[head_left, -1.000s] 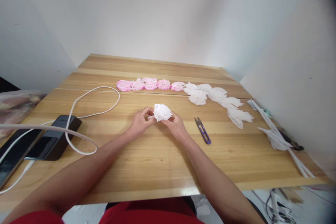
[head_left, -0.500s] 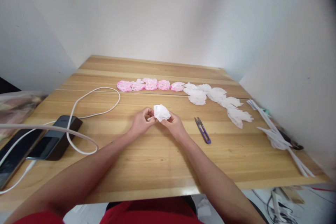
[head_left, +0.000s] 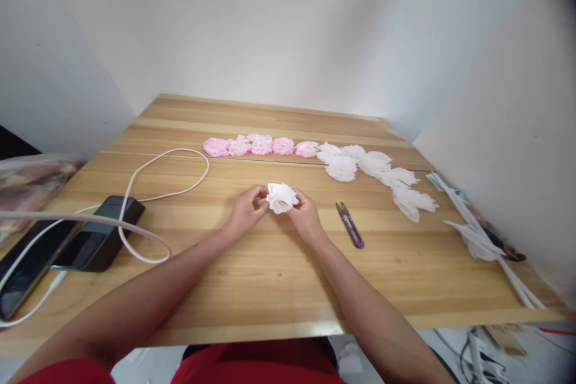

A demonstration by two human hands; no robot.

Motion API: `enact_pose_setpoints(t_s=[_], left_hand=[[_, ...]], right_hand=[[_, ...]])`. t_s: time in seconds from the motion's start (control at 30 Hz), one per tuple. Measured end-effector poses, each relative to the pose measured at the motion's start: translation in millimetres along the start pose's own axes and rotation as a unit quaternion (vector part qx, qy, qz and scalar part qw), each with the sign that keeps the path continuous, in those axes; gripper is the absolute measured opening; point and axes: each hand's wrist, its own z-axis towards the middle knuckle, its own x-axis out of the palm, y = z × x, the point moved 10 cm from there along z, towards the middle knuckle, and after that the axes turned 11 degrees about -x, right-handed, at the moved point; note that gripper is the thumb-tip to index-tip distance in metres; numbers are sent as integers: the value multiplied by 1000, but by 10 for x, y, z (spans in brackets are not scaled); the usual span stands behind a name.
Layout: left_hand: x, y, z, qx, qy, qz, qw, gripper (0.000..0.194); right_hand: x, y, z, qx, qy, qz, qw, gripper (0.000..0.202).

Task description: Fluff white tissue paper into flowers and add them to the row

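Between my two hands is a white tissue-paper flower [head_left: 282,198], its ruffled layers partly spread and facing up. My left hand [head_left: 248,211] pinches it at its left side, fingers closed. On the opposite side my right hand [head_left: 306,213] grips the paper's edge with thumb and fingers. To the right of that hand lie purple thread snips [head_left: 350,226], blades pointing away from me. Behind the hands runs a row of tissue flowers: pink-and-white ones [head_left: 283,146] on the left, plain white ones [head_left: 341,167] towards the right.
White paper strips [head_left: 488,243] lie along the table's right edge, beside a dark tool [head_left: 513,254]. At left are a black power bank [head_left: 96,246], a phone [head_left: 31,264] and a looped white cable [head_left: 167,153]. A plain wall rises behind the wooden table [head_left: 270,300].
The white flower has turned and looks more spread, its ruffled edge now facing me more. Both hands stay on it. The whole view has shifted slightly.
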Motion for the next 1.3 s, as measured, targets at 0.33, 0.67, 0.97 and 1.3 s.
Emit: enact_pose_setpoints(t_s=[0.33, 0.67, 0.97, 1.3], left_hand=[[-76, -370, -113, 143, -47, 129, 980, 26], [-97, -296, -103, 73, -45, 129, 988, 22], [-163, -92, -53, 37, -78, 93, 992, 22], [-117, -73, -60, 29, -59, 75, 995, 29]], right_hand=[[-31, 55, 15, -28, -9, -34, 999, 24], [-21, 160, 8, -91, 3, -85, 992, 23], [46, 267, -3, -111, 28, -53, 992, 33], [-22, 253, 5, -132, -4, -85, 988, 17]])
